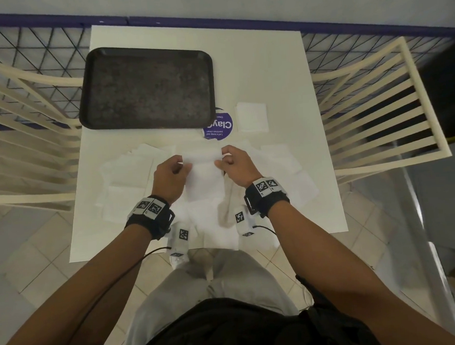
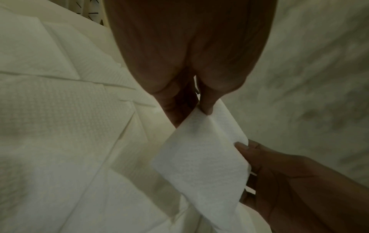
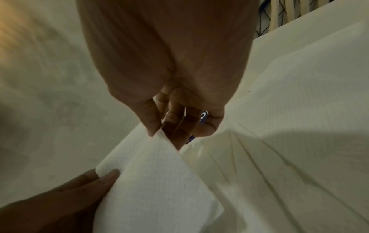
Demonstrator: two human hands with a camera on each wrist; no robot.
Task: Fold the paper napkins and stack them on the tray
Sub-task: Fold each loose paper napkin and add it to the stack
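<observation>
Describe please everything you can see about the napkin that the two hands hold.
The napkin is white paper with a fine embossed grid, thin and soft. It is lifted above the other napkins spread on the table, near the person's side. The left hand pinches its far left corner, the right hand its far right corner. The far edge is doubled over; the rest hangs down towards the person.

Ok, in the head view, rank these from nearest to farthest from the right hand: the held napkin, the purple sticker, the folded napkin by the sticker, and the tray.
1. Held napkin, pinched in the right hand.
2. Purple sticker, just beyond the hand.
3. Folded napkin, to the sticker's right; nearly level with it.
4. Tray, far left.
</observation>
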